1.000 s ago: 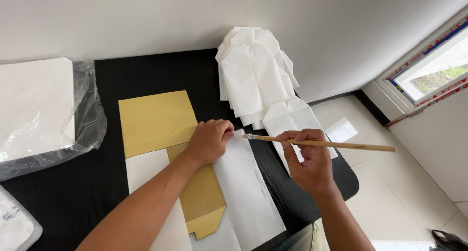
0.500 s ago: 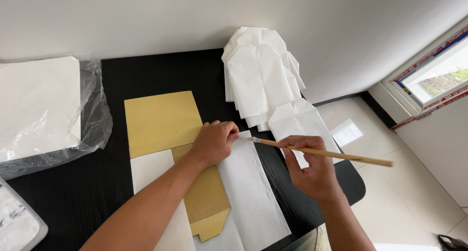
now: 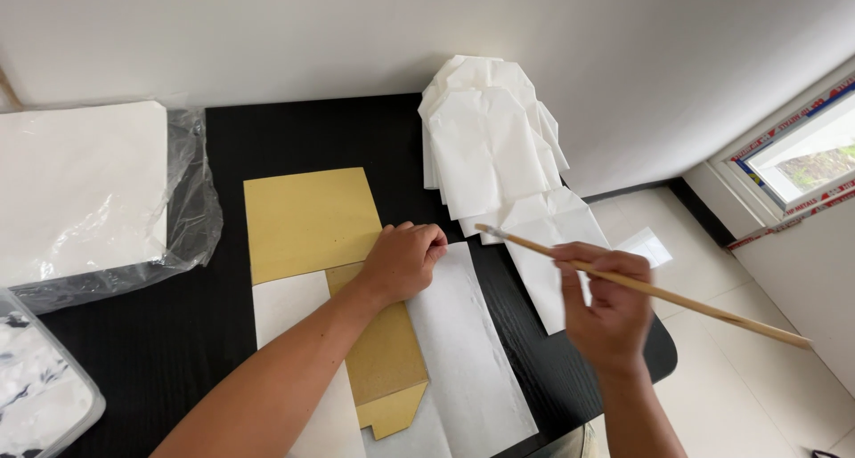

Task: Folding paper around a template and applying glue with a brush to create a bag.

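The left hand (image 3: 403, 260) lay curled on the white sheet (image 3: 463, 351), hiding its own fingertips and the spot where the sheet met the tan card template (image 3: 312, 222). The template's middle ran under the forearm. The bottom edge of the view cut off the sheet's lower end, both forearms and a clear plastic tray (image 3: 40, 396) at the lower left. The left edge cropped a plastic-wrapped stack of paper (image 3: 80, 191). The brush (image 3: 641, 284) passed behind the right hand (image 3: 606, 311), so the grip was hidden; its bristles were too small to tell, perhaps wet.
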